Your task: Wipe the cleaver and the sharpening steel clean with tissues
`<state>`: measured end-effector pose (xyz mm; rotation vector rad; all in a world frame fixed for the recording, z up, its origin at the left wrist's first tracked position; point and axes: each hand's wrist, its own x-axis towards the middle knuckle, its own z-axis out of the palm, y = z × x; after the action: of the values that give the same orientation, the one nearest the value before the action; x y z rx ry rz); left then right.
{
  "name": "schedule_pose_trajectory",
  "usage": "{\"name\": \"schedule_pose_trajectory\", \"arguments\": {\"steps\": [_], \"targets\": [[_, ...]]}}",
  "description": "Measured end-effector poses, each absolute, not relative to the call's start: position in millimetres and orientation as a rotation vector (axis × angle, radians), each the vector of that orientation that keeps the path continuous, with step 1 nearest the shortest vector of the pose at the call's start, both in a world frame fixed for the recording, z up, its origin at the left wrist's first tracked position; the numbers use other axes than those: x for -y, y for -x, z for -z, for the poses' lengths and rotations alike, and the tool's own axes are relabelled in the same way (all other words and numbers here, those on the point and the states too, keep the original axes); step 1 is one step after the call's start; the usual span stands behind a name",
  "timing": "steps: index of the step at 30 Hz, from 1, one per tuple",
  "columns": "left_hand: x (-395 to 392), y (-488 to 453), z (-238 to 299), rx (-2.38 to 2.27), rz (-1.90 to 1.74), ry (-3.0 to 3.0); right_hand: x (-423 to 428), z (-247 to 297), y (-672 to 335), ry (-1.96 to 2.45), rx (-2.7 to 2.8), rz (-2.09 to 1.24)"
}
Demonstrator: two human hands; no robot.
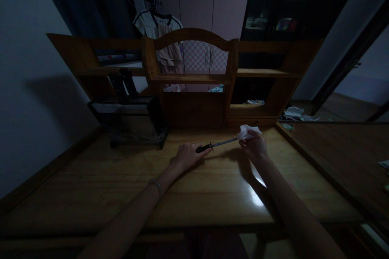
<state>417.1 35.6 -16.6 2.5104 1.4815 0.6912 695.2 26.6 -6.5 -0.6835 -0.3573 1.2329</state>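
Note:
My left hand (pixel 187 156) is closed round the black handle of a slim metal rod (pixel 223 142), a tool like a sharpening steel, held a little above the wooden desk (pixel 152 194). The rod points right and slightly away from me. My right hand (pixel 253 145) pinches a white cloth or tissue (pixel 247 131) wrapped over the rod's far tip. Both forearms reach in from the bottom edge. A thin bracelet sits on my left wrist.
A wooden hutch with shelves and an arched mirror (pixel 194 68) stands at the desk's back. A dark rack (pixel 130 117) sits back left. Another dark table (pixel 343 158) adjoins on the right, with white scraps (pixel 294 112) at its far corner. The room is dim.

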Motion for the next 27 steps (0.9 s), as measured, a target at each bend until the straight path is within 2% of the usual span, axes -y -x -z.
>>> {"name": "schedule_pose_trajectory", "arguments": {"steps": [27], "targets": [[-37.8, -414.5, 17.1, -1.417, -0.645, -2.552, -22.9, 1.0, -691.9, 0.765, 0.319, -1.222]]}}
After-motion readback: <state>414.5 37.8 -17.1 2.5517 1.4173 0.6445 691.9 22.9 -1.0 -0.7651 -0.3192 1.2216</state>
